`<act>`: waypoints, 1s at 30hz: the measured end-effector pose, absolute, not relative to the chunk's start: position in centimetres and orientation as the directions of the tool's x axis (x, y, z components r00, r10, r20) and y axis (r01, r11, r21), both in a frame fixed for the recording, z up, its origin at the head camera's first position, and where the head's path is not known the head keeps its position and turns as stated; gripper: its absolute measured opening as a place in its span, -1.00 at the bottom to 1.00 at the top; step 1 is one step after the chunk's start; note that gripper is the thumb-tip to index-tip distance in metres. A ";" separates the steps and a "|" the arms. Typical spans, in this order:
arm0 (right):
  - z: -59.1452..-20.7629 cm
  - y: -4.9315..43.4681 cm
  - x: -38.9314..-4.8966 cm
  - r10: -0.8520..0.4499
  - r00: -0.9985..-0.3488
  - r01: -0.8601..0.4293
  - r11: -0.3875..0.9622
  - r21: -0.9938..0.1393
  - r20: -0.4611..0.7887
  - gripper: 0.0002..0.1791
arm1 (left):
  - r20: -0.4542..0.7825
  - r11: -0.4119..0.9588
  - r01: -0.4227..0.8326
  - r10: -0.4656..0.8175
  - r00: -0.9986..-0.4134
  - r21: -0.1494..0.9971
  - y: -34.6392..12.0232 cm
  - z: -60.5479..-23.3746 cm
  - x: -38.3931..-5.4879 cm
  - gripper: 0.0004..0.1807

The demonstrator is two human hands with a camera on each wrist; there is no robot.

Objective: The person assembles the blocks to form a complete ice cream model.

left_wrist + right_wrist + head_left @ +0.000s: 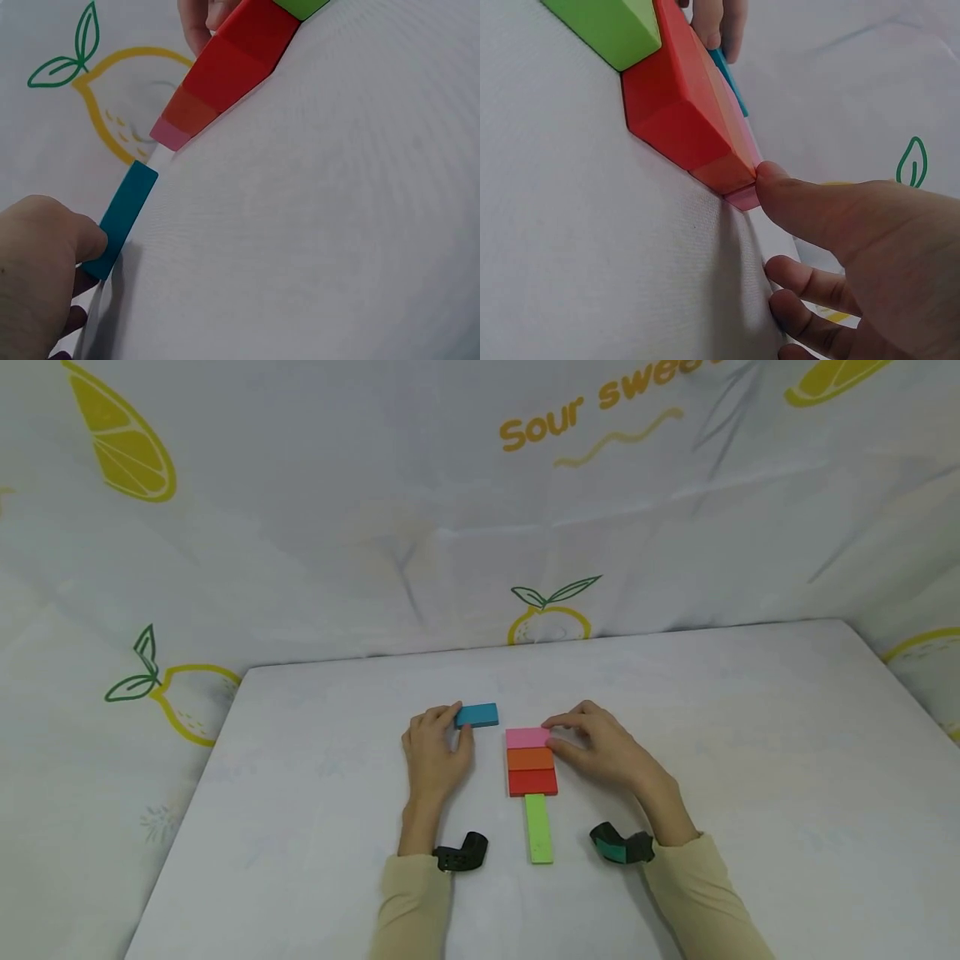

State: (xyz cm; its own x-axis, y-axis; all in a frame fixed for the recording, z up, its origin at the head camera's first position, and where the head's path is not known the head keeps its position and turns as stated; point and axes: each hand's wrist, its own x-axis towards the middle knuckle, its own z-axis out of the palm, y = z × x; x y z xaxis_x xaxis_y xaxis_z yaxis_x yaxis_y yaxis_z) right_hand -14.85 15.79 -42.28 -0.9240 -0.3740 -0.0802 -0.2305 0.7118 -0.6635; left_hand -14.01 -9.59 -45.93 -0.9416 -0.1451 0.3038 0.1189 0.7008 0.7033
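Observation:
My left hand (pixel 435 756) pinches the left end of a blue rectangular block (pixel 478 715), thumb at the near edge and index finger at the far edge. To its right, a pink block (pixel 527 738), an orange block (pixel 531 759) and a red block (pixel 533 782) lie side by side in a stack-like row. A light green block (pixel 538 828) stands lengthwise toward me from the red one's near edge. My right hand (pixel 600 743) has thumb and index finger at the pink block's right end; the right wrist view shows the thumb (pixel 780 191) against it, index finger hidden.
The blocks lie on a white-covered table (pixel 750 735). Behind it hangs a white cloth (pixel 337 527) printed with lemons and lettering. Each wrist wears a black band with a small device (pixel 462 853).

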 end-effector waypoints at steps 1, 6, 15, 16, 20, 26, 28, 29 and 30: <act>-42.3 15.8 -14.9 -0.374 -0.924 -0.231 0.711 -0.664 -0.080 -0.64 | 0.307 0.705 0.125 -0.137 -0.942 0.698 -9.5 -45.9 -14.0 -0.60; -42.2 15.7 -15.0 -0.373 -0.923 -0.222 0.714 -0.664 -0.092 -0.63 | 0.320 0.717 0.138 -0.124 -0.939 0.683 -9.4 -45.9 -13.9 -0.61; -42.2 15.8 -15.0 -0.361 -0.925 -0.198 0.725 -0.659 -0.119 -0.63 | 0.333 0.720 0.176 -0.081 -0.939 0.671 -9.4 -46.0 -13.9 -0.61; -42.2 15.7 -15.0 -0.361 -0.925 -0.201 0.726 -0.658 -0.116 -0.63 | 0.332 0.720 0.180 -0.073 -0.941 0.670 -9.4 -46.0 -13.9 -0.61; -42.2 15.8 -14.9 -0.360 -0.927 -0.210 0.724 -0.657 -0.101 -0.63 | 0.333 0.730 0.201 -0.039 -0.942 0.653 -9.4 -46.2 -14.0 -0.61; -42.2 15.7 -14.9 -0.359 -0.928 -0.215 0.727 -0.652 -0.094 -0.62 | 0.351 0.744 0.231 -0.005 -0.936 0.627 -9.4 -46.2 -13.9 -0.61; -42.2 15.7 -14.9 -0.360 -0.928 -0.216 0.728 -0.651 -0.094 -0.63 | 0.360 0.744 0.240 0.000 -0.933 0.624 -9.4 -46.2 -13.8 -0.61; -42.2 15.7 -14.9 -0.360 -0.928 -0.216 0.727 -0.652 -0.094 -0.63 | 0.361 0.743 0.242 0.002 -0.933 0.623 -9.4 -46.2 -13.8 -0.61; -42.3 15.7 -14.9 -0.360 -0.928 -0.216 0.727 -0.652 -0.094 -0.63 | 0.364 0.743 0.246 0.003 -0.931 0.623 -9.4 -46.2 -13.8 -0.61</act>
